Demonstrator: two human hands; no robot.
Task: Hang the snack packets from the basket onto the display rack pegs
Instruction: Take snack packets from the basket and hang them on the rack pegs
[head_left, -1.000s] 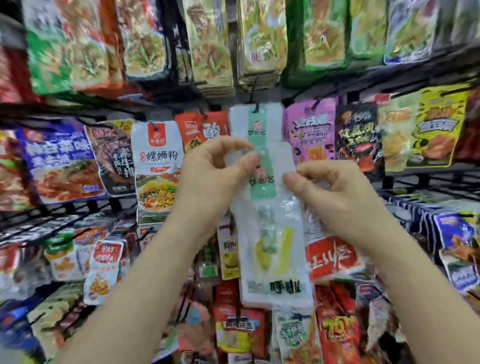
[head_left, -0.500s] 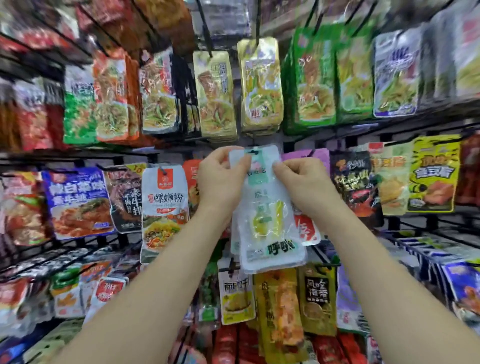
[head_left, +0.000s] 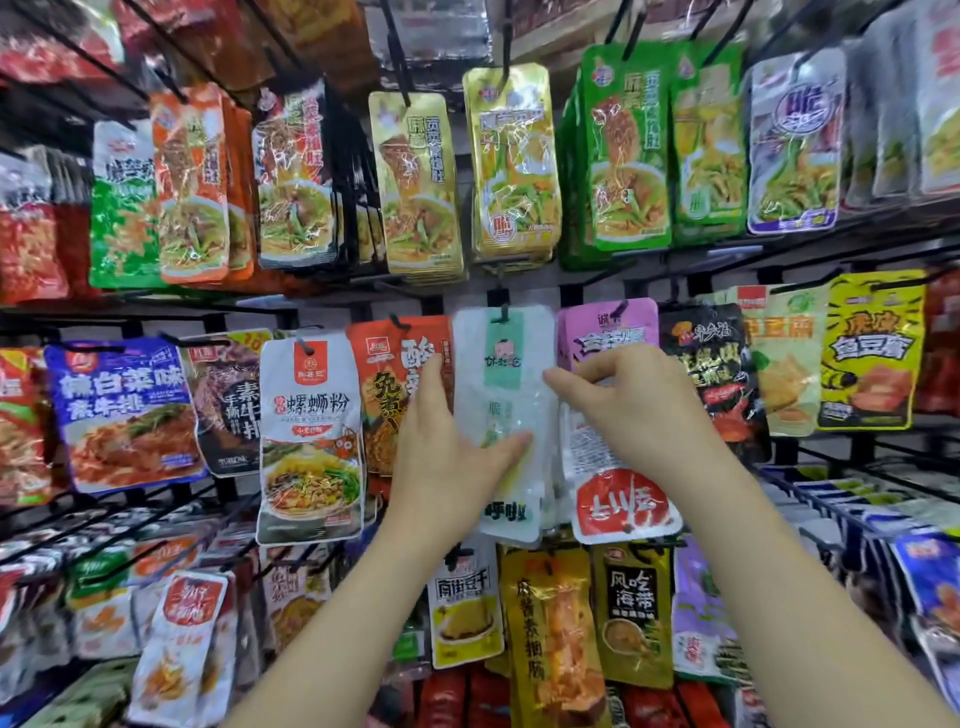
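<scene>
My left hand (head_left: 447, 457) lies flat on the front of the clear white packet (head_left: 511, 415). My thumb presses on its middle and my fingers reach up along its left edge. I am not pinching it, only pressing. My right hand (head_left: 641, 410) is at 3 o'clock from the packet. Its fingers are bent and one fingertip touches the packet's right edge. I cannot tell if that hand is holding anything, because the fingers hide what is under them.

The packet hangs on a black peg (head_left: 503, 312) in the middle row of the rack. It is tall and thin. Its long side runs up and down, from 12 o'clock to 6 o'clock. The hole end with the green label is at the top, and the black letters are at the bottom. More packets like it hang behind it, but I cannot count them.

At 9 o'clock from it is one red packet (head_left: 382, 395), partly behind my left hand. Past that is one white noodle packet (head_left: 310, 441). At 3 o'clock is one pink packet (head_left: 608, 327), and under my right hand is one packet with a red patch (head_left: 626, 506). At 12 o'clock, in the row above, hang two gold packets (head_left: 511, 161) side by side. At 6 o'clock I see one yellow packet (head_left: 553, 639)
</scene>
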